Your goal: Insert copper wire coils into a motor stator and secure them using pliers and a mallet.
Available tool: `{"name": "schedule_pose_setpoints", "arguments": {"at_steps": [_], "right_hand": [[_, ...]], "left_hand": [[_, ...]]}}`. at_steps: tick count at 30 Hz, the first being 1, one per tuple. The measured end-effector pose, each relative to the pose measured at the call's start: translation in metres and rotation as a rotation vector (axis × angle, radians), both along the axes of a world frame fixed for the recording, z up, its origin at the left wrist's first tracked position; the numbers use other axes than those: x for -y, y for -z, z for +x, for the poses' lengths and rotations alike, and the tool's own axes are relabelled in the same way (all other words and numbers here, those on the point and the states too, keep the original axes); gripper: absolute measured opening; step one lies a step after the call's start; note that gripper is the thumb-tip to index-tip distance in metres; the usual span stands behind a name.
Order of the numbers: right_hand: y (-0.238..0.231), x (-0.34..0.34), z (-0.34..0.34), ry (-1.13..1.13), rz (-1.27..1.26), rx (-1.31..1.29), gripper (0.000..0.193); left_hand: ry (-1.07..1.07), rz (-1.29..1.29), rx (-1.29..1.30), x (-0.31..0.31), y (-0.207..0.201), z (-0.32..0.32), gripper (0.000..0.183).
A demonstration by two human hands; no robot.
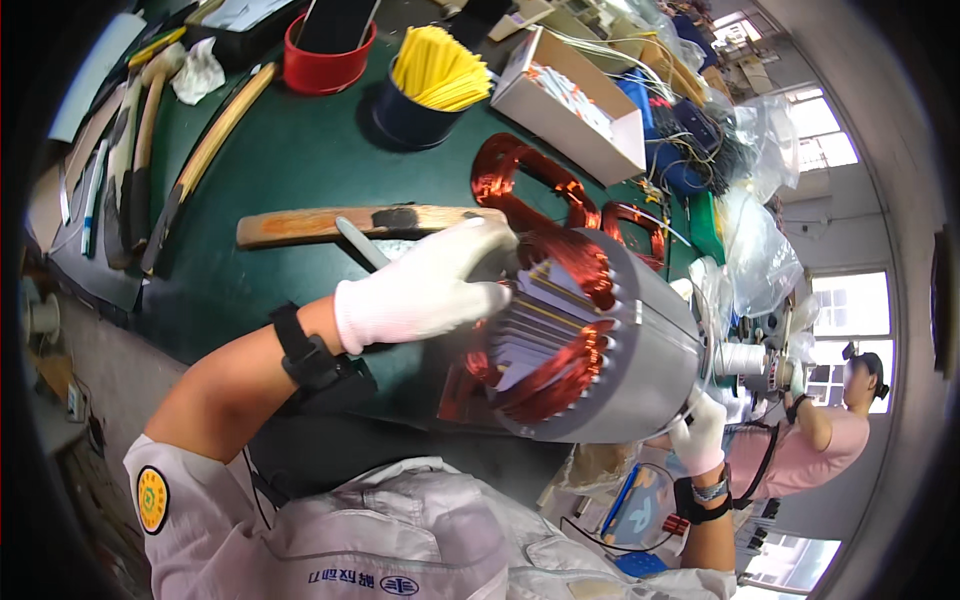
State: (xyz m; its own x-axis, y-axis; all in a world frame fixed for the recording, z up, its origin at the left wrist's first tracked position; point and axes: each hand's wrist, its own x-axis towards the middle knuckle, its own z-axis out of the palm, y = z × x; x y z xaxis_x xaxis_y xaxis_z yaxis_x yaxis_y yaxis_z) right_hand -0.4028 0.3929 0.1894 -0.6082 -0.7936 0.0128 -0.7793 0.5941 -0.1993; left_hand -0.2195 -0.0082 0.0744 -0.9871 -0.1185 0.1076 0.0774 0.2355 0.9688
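A: Where is the grey metal cylinder (655, 345) found?
B: It is seen at the near edge of the green desk (290, 150), lying on its side, with its open end turned toward the left. What its underside is borne by cannot be told.

A: What is shown inside it?
B: Red-brown copper windings (555, 390) are bunched around the opening, and pale liners are seen between them.

A: How is the left hand (425, 288) placed?
B: In a white glove, it is held at the open end, with the fingers bent and the thumb spread apart below. The fingertips are blurred against the windings, so whether anything is grasped cannot be told.

A: And the right hand (703, 440)?
B: It is also gloved and is set at the far end, by the lower rim. Its fingers are partly hidden behind the cylinder; whether they are clenched cannot be told.

A: What is laid out nearby?
B: Beyond the left hand, a wooden bar (310, 226) is laid, with a grey blade-like tool (361, 244) just beside it. Beyond the cylinder, 2 loose copper coils (497, 180) are placed. Yellow sticks (438, 72) are stood in a dark round tub (410, 122), beside which a white carton (545, 122) is set.
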Motion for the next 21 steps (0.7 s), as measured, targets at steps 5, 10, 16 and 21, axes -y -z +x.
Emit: {"name": "schedule_pose_setpoints", "arguments": {"at_steps": [5, 10, 16, 21], "right_hand": [[0.012, 0.053, -0.009, -0.185, 0.295, 0.170, 0.049], [0.036, 0.047, -0.021, 0.189, 0.207, 0.803, 0.050], [0.040, 0.042, -0.033, 0.125, -0.047, 1.107, 0.050], [0.024, 0.062, -0.024, -0.038, 0.057, 1.083, 0.050]], "left_hand": [[-0.139, -0.007, -0.227, -0.015, 0.018, 0.001, 0.024], [-0.113, -0.093, -0.108, -0.014, 0.005, 0.008, 0.023], [-0.088, -0.082, -0.022, -0.017, 0.014, 0.009, 0.021], [-0.085, -0.049, -0.108, -0.020, 0.016, 0.008, 0.019]]}}
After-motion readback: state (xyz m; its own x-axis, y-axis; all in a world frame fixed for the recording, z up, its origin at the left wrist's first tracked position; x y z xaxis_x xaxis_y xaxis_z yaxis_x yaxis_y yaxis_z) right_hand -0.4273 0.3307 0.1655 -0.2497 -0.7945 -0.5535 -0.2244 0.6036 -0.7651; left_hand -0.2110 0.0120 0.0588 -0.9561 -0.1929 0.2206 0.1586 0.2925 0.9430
